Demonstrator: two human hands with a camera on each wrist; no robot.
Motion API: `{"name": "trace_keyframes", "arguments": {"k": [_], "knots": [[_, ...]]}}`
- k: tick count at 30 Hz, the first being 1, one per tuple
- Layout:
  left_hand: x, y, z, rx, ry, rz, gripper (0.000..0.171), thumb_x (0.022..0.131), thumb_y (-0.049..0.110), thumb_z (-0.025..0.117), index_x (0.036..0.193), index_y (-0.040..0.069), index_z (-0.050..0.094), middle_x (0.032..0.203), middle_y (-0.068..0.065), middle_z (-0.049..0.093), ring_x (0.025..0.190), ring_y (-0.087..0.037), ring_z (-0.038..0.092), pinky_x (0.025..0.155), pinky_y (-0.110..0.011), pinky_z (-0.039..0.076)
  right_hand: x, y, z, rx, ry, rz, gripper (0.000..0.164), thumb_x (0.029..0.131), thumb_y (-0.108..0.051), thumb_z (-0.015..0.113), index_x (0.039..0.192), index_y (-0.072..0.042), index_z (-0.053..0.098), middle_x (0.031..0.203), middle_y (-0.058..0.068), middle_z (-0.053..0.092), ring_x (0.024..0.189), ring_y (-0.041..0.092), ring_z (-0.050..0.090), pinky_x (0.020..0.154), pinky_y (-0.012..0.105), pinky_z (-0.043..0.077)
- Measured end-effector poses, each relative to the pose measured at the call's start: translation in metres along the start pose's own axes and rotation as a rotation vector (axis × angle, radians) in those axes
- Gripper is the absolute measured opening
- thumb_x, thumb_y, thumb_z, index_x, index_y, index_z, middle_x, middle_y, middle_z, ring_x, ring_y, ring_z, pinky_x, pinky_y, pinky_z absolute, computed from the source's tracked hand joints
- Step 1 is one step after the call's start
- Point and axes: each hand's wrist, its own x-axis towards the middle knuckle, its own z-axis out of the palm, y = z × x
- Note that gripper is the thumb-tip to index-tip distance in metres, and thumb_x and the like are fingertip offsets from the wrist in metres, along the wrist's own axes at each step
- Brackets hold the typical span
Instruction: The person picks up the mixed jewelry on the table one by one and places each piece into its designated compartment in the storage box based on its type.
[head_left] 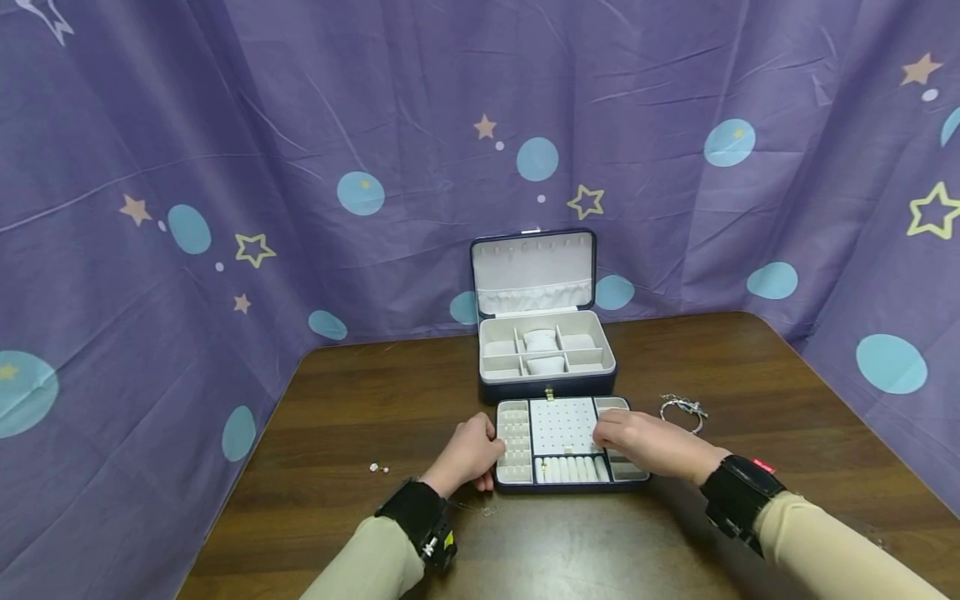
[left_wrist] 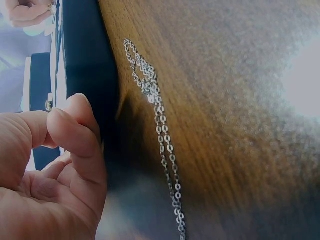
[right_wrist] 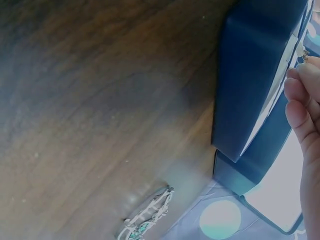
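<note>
A dark blue jewelry tray [head_left: 562, 486] with white compartments lies on the table. My left hand [head_left: 474, 450] grips its left edge, thumb at the rim and fingers curled at its side. Over the right part of the tray is my right hand [head_left: 637, 437], its thumb and fingertips pinching a small gold-coloured piece of jewelry [right_wrist: 305, 54], mostly hidden by the fingers. The perforated earring board [head_left: 562, 423] fills the tray's middle, with ring rolls [head_left: 577, 469] in front of it. Beside the left hand, a silver chain necklace [left_wrist: 161, 120] lies on the wood.
Behind the tray stands the open jewelry box [head_left: 547, 388], lid raised, with two small cushions [head_left: 545, 365] in its compartments. Silver bracelets [head_left: 684, 408] lie to the right. A pair of small earrings [head_left: 378, 468] lies at the left. A purple curtain [head_left: 420, 275] hangs behind the table.
</note>
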Motion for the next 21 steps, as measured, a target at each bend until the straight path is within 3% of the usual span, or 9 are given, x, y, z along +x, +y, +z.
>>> {"name": "trace_keyframes", "arguments": {"k": [4,12,21], "knots": [[0.0003,0.0000,-0.0006,-0.001,0.001,-0.006,0.010,0.091,0.004,0.059,0.093,0.002,0.048,0.057,-0.015,0.061,0.032,-0.013,0.053,0.034,-0.030,0.047,0.0018,-0.0015,-0.0009,-0.029,-0.005,-0.011,0.011,0.097,-0.005,0.067,0.097,-0.015,0.071,0.092,-0.008,0.062,0.085,0.001,0.054,0.073,0.021,0.054],[0.0003,0.0003,0.0000,-0.004,0.000,-0.009,0.011,0.091,0.003,0.059,0.094,0.002,0.049,0.058,-0.015,0.061,0.033,-0.013,0.054,0.034,-0.031,0.048,0.0030,-0.0013,0.0004,-0.127,0.054,-0.121,0.018,0.089,0.003,0.071,0.093,-0.015,0.069,0.089,-0.008,0.061,0.084,0.003,0.055,0.072,0.019,0.053],[0.0015,0.0000,0.0004,-0.009,-0.001,-0.023,0.011,0.092,0.003,0.059,0.094,0.002,0.049,0.059,-0.015,0.061,0.033,-0.013,0.054,0.034,-0.031,0.048,0.0085,-0.0058,-0.0026,-0.175,0.006,-0.131,0.030,0.081,0.011,0.074,0.094,-0.015,0.069,0.088,-0.009,0.059,0.082,0.003,0.053,0.071,0.019,0.052]]}}
